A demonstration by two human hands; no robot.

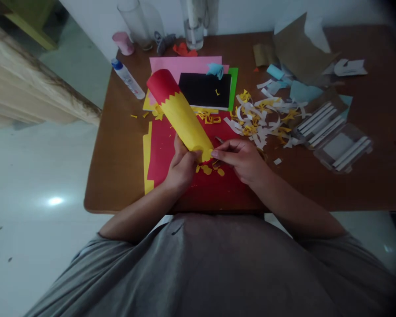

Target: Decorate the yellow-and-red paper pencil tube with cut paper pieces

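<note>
A paper tube point(186, 119), yellow with a red far end and a zigzag edge between the colours, slants over the table. My left hand point(182, 166) is closed around its lower end, thumb on top. At the tube's near rim, the fingertips of my right hand point(239, 158) are pinched together against the yellow paper edge; any small piece between them is hidden. A thin metallic tip point(219, 139) shows beside the right fingers, its kind unclear. Small rounded yellow paper cutouts point(206, 170) lie just below the tube on a red sheet point(161, 154).
White and yellow paper scraps point(257, 114) are heaped to the right, beside an open clear plastic case point(341, 147). A glue bottle point(128, 79) lies at left. Behind are a black sheet point(201, 90), a pink sheet point(188, 64), a glass point(194, 37) and brown paper point(305, 53).
</note>
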